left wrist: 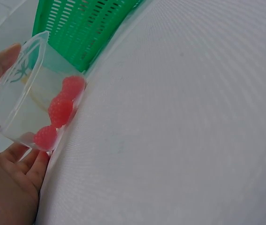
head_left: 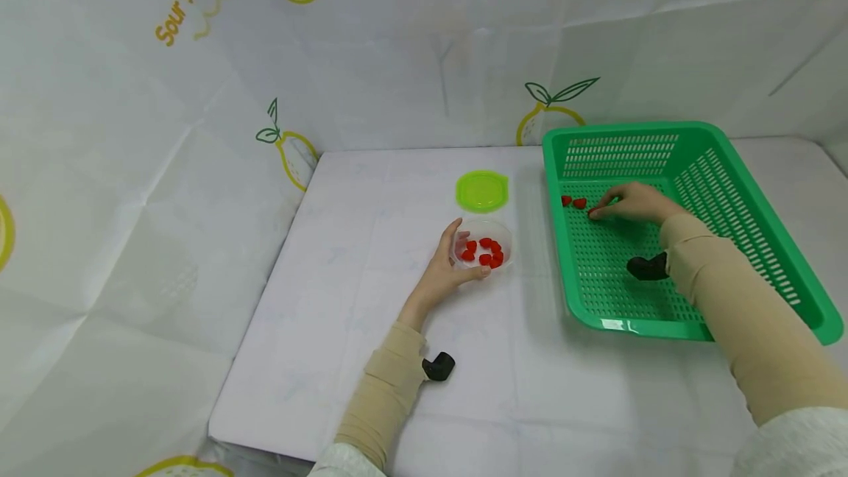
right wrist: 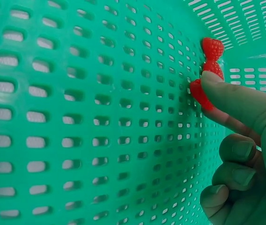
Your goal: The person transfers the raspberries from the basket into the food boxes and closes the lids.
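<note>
My left hand (head_left: 445, 271) grips a clear plastic cup (left wrist: 18, 101) from its left side, fingers and thumb around the wall. Several red raspberries (head_left: 486, 259) lie on the cup's bottom, which rests on the table. Inside the green basket (head_left: 568, 271), my right hand (head_left: 632, 202) pinches one raspberry (right wrist: 199, 93) between thumb and index finger, low over the basket floor. Two other raspberries (head_left: 579, 203) lie just left of it by the basket's wall. In the right wrist view the remaining fingers are curled toward the palm.
A light green lid (head_left: 482, 191) lies flat on the white-covered table (head_left: 331, 278), right behind the cup. The basket's raised slotted walls stand around the right hand. A lemon-print sheet (head_left: 397, 57) hangs behind and to the left of the table.
</note>
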`<state>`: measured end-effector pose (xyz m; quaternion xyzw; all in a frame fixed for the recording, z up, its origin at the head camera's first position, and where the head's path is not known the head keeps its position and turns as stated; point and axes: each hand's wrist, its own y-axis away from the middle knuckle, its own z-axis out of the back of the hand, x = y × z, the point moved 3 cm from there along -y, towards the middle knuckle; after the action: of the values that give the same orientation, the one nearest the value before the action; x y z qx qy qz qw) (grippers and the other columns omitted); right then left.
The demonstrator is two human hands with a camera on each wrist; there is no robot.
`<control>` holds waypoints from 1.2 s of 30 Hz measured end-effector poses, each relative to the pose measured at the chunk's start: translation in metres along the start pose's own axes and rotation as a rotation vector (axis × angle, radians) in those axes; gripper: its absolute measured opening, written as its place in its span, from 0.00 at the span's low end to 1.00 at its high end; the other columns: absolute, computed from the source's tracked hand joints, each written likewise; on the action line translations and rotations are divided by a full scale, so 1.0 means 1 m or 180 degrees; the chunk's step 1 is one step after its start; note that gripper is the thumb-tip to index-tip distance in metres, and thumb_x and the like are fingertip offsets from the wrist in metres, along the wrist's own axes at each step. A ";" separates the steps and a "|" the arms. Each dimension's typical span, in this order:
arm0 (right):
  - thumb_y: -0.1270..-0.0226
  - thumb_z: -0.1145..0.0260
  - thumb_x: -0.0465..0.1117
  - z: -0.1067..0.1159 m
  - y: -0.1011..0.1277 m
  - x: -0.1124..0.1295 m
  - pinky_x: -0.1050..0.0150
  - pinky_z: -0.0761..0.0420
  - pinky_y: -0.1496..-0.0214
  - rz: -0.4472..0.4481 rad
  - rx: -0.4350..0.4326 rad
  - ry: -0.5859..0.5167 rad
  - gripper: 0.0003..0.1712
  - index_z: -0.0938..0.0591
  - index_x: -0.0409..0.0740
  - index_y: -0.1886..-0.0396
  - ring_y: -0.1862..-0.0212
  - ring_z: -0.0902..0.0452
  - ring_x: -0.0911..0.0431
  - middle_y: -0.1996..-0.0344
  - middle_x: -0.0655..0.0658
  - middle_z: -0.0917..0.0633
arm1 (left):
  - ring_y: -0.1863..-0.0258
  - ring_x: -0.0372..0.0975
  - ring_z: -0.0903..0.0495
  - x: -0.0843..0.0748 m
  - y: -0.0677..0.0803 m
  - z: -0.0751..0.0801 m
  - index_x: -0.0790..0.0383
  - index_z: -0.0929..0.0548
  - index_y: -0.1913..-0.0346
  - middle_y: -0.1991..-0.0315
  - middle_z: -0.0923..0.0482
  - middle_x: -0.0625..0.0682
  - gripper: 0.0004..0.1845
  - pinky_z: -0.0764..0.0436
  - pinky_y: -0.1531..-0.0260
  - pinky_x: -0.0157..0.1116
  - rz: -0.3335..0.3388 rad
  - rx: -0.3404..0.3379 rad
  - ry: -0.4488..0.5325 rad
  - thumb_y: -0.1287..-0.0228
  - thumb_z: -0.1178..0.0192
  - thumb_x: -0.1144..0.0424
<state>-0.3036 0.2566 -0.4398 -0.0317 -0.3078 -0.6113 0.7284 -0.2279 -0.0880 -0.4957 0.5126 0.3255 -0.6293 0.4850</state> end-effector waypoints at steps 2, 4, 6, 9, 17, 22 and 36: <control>0.38 0.39 0.58 0.000 0.000 0.000 0.34 0.31 0.48 0.0021 0.0002 -0.0005 0.32 0.23 0.35 0.48 0.44 0.36 0.27 0.42 0.22 0.32 | 0.32 0.37 0.42 0.000 0.000 0.000 0.36 0.53 0.29 0.32 0.40 0.42 0.51 0.39 0.32 0.47 -0.0001 -0.0003 0.0001 0.51 0.30 0.51; 0.37 0.40 0.57 0.000 -0.001 0.000 0.34 0.31 0.48 0.0037 0.0001 -0.0016 0.31 0.24 0.35 0.47 0.43 0.36 0.27 0.41 0.22 0.33 | 0.32 0.37 0.42 0.000 0.000 0.000 0.35 0.53 0.29 0.32 0.40 0.41 0.51 0.39 0.32 0.47 0.0002 -0.0004 -0.0002 0.52 0.30 0.51; 0.35 0.41 0.56 0.000 -0.001 0.000 0.34 0.31 0.48 0.0047 -0.0003 -0.0014 0.31 0.24 0.34 0.46 0.43 0.37 0.27 0.41 0.22 0.33 | 0.32 0.37 0.42 0.001 0.000 0.000 0.34 0.53 0.29 0.32 0.40 0.41 0.51 0.39 0.32 0.47 0.0003 -0.0006 -0.0008 0.52 0.30 0.51; 0.34 0.43 0.56 0.000 -0.001 0.001 0.34 0.31 0.48 0.0067 -0.0014 0.0010 0.32 0.25 0.33 0.45 0.43 0.37 0.27 0.41 0.21 0.33 | 0.32 0.37 0.42 0.001 0.000 0.000 0.34 0.53 0.29 0.33 0.40 0.40 0.51 0.39 0.32 0.48 0.0004 -0.0007 -0.0006 0.52 0.30 0.51; 0.33 0.43 0.54 -0.001 -0.001 0.005 0.34 0.31 0.47 0.0102 0.0030 0.0017 0.30 0.25 0.32 0.45 0.43 0.37 0.27 0.41 0.21 0.33 | 0.32 0.37 0.43 0.001 0.000 0.000 0.33 0.53 0.29 0.32 0.40 0.40 0.51 0.40 0.32 0.49 0.0007 0.0010 0.0013 0.52 0.30 0.51; 0.36 0.40 0.53 -0.003 -0.004 0.003 0.36 0.29 0.49 0.0131 -0.0002 0.0004 0.30 0.24 0.33 0.46 0.44 0.35 0.28 0.42 0.21 0.32 | 0.32 0.37 0.42 0.001 0.000 0.000 0.34 0.53 0.29 0.33 0.40 0.40 0.51 0.39 0.33 0.48 0.0005 -0.0006 -0.0014 0.52 0.30 0.50; 0.34 0.42 0.54 -0.001 -0.004 0.005 0.40 0.27 0.52 0.0210 -0.0028 -0.0059 0.30 0.25 0.35 0.44 0.46 0.31 0.32 0.42 0.23 0.31 | 0.32 0.36 0.42 0.001 -0.001 0.000 0.32 0.53 0.30 0.33 0.40 0.39 0.51 0.39 0.32 0.48 0.0009 -0.0014 -0.0023 0.52 0.30 0.50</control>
<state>-0.3060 0.2508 -0.4394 -0.0507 -0.3107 -0.5880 0.7451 -0.2285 -0.0883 -0.4967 0.5097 0.3244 -0.6298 0.4881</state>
